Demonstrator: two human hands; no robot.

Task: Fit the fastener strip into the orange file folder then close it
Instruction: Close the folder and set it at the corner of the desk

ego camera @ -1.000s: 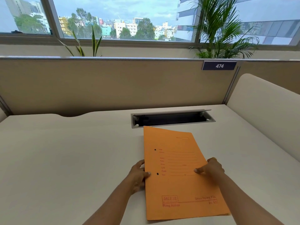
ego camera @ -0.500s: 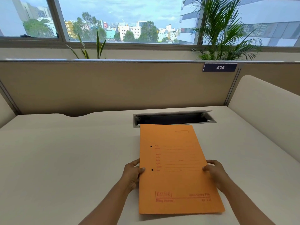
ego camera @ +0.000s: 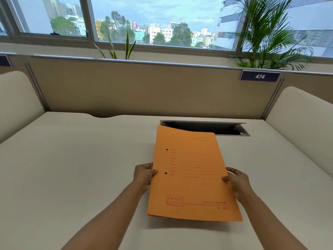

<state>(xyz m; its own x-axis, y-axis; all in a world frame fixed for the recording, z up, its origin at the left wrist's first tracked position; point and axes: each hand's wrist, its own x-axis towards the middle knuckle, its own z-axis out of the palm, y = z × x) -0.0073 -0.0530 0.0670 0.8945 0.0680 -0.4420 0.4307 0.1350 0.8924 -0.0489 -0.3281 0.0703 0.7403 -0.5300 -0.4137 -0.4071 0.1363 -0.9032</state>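
- The orange file folder (ego camera: 191, 177) is held closed above the white tabletop (ego camera: 72, 168), near the front edge, with a shadow cast beneath its near end.
- The folder's left edge is pinched by the left hand (ego camera: 144, 175), thumb on the cover and fingers underneath.
- The right edge is pinched by the right hand (ego camera: 237, 181) in the same way, thumb on top.
- Red print is carried on the cover: a boxed word near the bottom left that appears to read "DELUXE", with a line below it that looks like "Filing System"; the small text at the bottom right is too blurred to be read.
- A form of ruled red lines with labels too small to read is printed on the upper half, and two punched holes (ego camera: 166, 173) are seen near the left edge.
- A cable slot (ego camera: 225, 128) is set into the tabletop just behind the folder's far end.
- A dark nameplate (ego camera: 259, 76) reading "474" is fixed to the beige partition (ego camera: 144, 87).
- Potted plants (ego camera: 270, 33) are seen before the window.
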